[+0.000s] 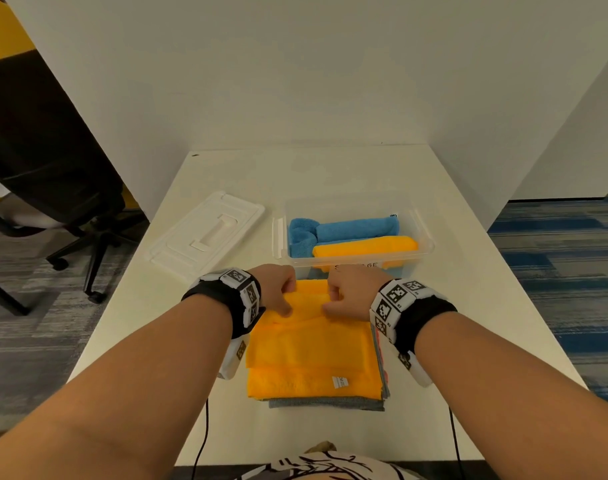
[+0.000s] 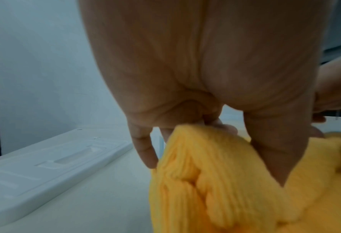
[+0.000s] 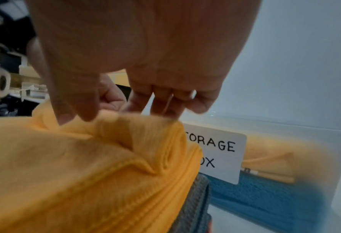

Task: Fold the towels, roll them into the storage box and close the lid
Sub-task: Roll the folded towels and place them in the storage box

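Both hands, left hand [image 1: 278,289] and right hand [image 1: 349,293], pinch the fluffy orange microfibre towel's [image 1: 313,351] rolled far edge on the smooth white surface [image 1: 469,306].

Top orange towel [image 1: 313,344] lies folded on the stack, far edge curled into a starting roll. Clear storage box [image 1: 425,242] open behind it, blue and orange rolls inside; white lid [image 1: 205,233] flat beside it.

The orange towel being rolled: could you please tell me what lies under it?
Under the orange towel lies a grey towel, its edges showing at the near and right sides. A thin reddish edge shows at the right too. How many more towels the stack holds is covered.
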{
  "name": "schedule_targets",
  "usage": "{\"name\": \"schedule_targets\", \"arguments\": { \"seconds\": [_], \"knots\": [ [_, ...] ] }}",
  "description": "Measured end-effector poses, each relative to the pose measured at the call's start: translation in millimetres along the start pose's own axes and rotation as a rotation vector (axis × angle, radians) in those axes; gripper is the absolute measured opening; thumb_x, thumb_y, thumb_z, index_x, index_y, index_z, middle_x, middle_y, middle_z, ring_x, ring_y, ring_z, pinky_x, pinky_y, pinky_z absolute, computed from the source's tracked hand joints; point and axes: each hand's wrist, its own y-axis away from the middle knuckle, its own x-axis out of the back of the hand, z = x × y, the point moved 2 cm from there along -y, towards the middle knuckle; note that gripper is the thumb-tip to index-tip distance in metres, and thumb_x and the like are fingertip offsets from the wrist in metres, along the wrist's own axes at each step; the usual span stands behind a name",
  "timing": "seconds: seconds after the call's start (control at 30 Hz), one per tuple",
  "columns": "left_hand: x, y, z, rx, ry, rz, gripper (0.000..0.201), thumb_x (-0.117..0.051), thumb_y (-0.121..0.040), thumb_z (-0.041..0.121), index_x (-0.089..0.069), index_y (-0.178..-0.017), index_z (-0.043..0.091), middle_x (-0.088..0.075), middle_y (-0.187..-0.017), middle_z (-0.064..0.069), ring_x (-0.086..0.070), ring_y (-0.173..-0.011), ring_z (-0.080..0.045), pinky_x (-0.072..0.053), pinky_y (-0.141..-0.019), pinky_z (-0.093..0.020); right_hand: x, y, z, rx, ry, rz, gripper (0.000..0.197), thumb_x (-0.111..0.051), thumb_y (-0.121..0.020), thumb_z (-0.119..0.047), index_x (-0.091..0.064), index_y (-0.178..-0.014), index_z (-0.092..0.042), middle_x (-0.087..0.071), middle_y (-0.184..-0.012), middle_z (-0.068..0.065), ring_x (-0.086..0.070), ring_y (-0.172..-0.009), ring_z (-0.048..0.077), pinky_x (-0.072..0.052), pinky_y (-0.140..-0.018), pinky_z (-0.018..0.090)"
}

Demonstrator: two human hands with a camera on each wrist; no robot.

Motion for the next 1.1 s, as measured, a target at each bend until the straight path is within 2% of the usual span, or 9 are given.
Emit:
{"name": "schedule_targets", "arguments": {
  "seconds": [0.13,0.23,0.4,0.47,0.6,0.77,0.87,0.97,1.1],
  "knots": [
    [4,2,-2,-0.027,0.078,0.079,0.034,-0.073,-0.078,0.019,-0.044,-0.095,0.022,-0.046,-0.084,0.008,-0.043,-0.077,-0.012,-0.032,-0.056,-0.019,-5,-1,4,-0.026,-0.155,-0.012,0.032,-0.061,-0.087,-0.043,-0.053,-0.111,-0.022,-0.06,-0.108,-0.002,-0.056,-0.099,0.017,-0.047,-0.084,0.031],
    [5,4,-2,-0.027,0.097,0.085,0.038,-0.074,-0.076,0.017,-0.048,-0.104,0.024,-0.05,-0.094,0.006,-0.047,-0.084,-0.013,-0.036,-0.059,-0.019,-7,-1,3,-0.022,-0.098,-0.039,0.045,-0.06,-0.088,-0.044,-0.049,-0.127,-0.026,-0.057,-0.119,-0.003,-0.055,-0.108,0.017,-0.047,-0.093,0.037],
    [3,5,5,-0.004,-0.024,-0.003,0.052,-0.072,-0.082,0.025,-0.05,-0.129,0.023,-0.051,-0.109,0.002,-0.046,-0.095,-0.013,-0.037,-0.077,-0.023,-6,-3,-4,0.012,0.156,0.034,0.03,-0.054,-0.087,-0.043,-0.055,-0.113,-0.028,-0.06,-0.108,-0.003,-0.055,-0.103,0.019,-0.038,-0.093,0.04],
    [5,6,5,-0.002,-0.022,-0.049,0.055,-0.072,-0.083,0.032,-0.049,-0.131,0.021,-0.053,-0.12,-0.001,-0.047,-0.099,-0.014,-0.037,-0.076,-0.022,-4,-3,-5,0.019,0.204,0.052,0.028,-0.054,-0.087,-0.044,-0.053,-0.109,-0.027,-0.06,-0.104,-0.003,-0.054,-0.1,0.02,-0.033,-0.094,0.041],
    [5,7,4,0.022,0.121,-0.118,0.048,-0.071,-0.083,0.036,-0.051,-0.124,0.021,-0.051,-0.111,0.004,-0.047,-0.097,-0.012,-0.036,-0.061,-0.016,-3,-2,-8,0.041,0.259,0.078,0.028,-0.054,-0.086,-0.045,-0.05,-0.105,-0.025,-0.059,-0.101,-0.003,-0.054,-0.097,0.02,-0.029,-0.095,0.042],
    [-1,2,9,-0.001,0.03,-0.088,0.036,-0.07,-0.084,0.031,-0.046,-0.109,0.021,-0.048,-0.101,0.002,-0.045,-0.091,-0.014,-0.034,-0.058,-0.018,-3,-2,-12,0.075,0.249,0.089,0.025,-0.056,-0.085,-0.043,-0.044,-0.098,-0.026,-0.055,-0.101,-0.004,-0.052,-0.096,0.019,-0.031,-0.094,0.041],
    [-2,2,8,-0.011,0.025,-0.062,0.032,-0.07,-0.083,0.027,-0.044,-0.1,0.022,-0.047,-0.093,0.005,-0.045,-0.087,-0.014,-0.033,-0.058,-0.018,-9,-3,-10,0.046,0.069,0.0,0.032,-0.062,-0.079,-0.048,-0.04,-0.089,-0.027,-0.051,-0.097,-0.003,-0.051,-0.09,0.019,-0.043,-0.082,0.037],
    [-1,1,7,-0.021,0.028,-0.052,0.03,-0.07,-0.084,0.025,-0.044,-0.098,0.021,-0.045,-0.086,0.007,-0.044,-0.085,-0.014,-0.032,-0.057,-0.018,-13,-4,-5,-0.005,-0.112,-0.065,0.033,-0.065,-0.077,-0.045,-0.041,-0.088,-0.025,-0.051,-0.092,-0.001,-0.049,-0.083,0.017,-0.044,-0.073,0.034],
    [-1,0,8,-0.027,0.028,-0.079,0.032,-0.071,-0.082,0.025,-0.042,-0.094,0.02,-0.042,-0.08,0.009,-0.042,-0.081,-0.013,-0.032,-0.058,-0.019,-10,-3,-8,0.034,-0.012,-0.008,0.029,-0.063,-0.081,-0.036,-0.038,-0.088,-0.024,-0.052,-0.087,0.0,-0.053,-0.083,0.021,-0.046,-0.073,0.035]
  ]
}}
